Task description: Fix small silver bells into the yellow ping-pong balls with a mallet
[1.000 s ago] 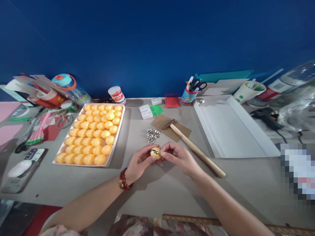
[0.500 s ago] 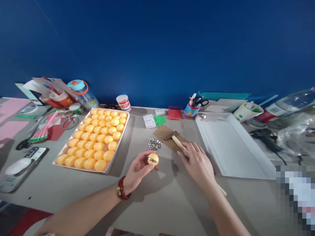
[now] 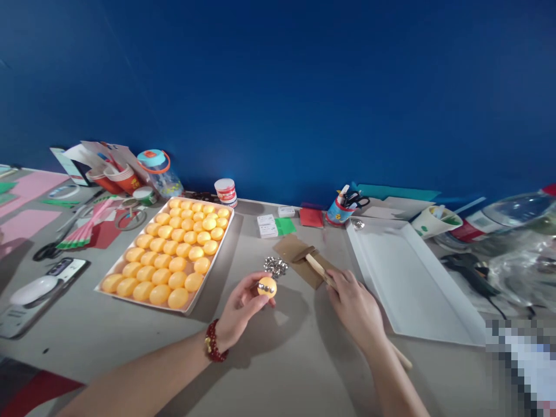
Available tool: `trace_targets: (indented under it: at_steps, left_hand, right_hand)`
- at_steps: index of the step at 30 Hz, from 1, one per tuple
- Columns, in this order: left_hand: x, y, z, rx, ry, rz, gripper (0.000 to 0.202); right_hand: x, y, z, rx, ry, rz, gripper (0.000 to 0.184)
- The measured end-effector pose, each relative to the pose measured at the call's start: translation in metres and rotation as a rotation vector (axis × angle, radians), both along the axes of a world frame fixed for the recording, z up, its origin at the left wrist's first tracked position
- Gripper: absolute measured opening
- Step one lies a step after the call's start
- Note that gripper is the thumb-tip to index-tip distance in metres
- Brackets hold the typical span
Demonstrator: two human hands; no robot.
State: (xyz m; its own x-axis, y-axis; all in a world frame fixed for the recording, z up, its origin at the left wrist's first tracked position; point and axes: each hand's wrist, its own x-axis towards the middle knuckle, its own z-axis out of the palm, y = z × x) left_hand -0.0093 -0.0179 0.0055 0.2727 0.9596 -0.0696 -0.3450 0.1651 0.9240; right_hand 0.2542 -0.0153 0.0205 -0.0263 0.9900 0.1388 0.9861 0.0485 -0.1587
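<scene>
Yellow ball (image 3: 267, 286), carrying a row of silver studs, is sitting pinched between the fingertips of the left hand (image 3: 241, 310), just in front of the stud pile (image 3: 275, 266). The right hand (image 3: 354, 307) is lying palm-down over the mallet (image 3: 316, 265) handle with fingers curling around it, though whether the grip is closing cannot be told.

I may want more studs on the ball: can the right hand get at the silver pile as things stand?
Probably yes: the stud pile lies uncovered a short way left of the right hand, with nothing tall between. That hand lies on the mallet handle, though.
</scene>
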Motion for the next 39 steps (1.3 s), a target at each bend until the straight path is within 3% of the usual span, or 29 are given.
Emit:
trace_targets:
  at_steps: [9, 13, 23, 33, 39]
  left_hand:
    - [0.0, 0.0, 0.0, -0.02, -0.056, -0.005, 0.034]
    - [0.001, 0.002, -0.002, -0.013, -0.078, -0.002, 0.036]
    - [-0.001, 0.008, -0.006, -0.002, -0.054, 0.046, 0.032]
    - [0.0, 0.007, -0.006, -0.023, -0.039, 0.014, 0.03]
    - [0.001, 0.008, -0.003, 0.013, -0.06, 0.017, 0.025]
  right_hand:
    - [-0.002, 0.0, 0.008, 0.11, 0.169, -0.022, 0.031]
    - [-0.007, -0.001, 0.014, 0.175, 0.347, 0.07, 0.031]
    - [-0.017, -0.011, 0.017, 0.084, 0.667, 0.124, 0.03]
    - [-0.034, -0.018, 0.025, 0.013, 0.63, 0.241, 0.026]
    - [-0.035, -0.019, 0.027, -0.015, 0.643, 0.23, 0.026]
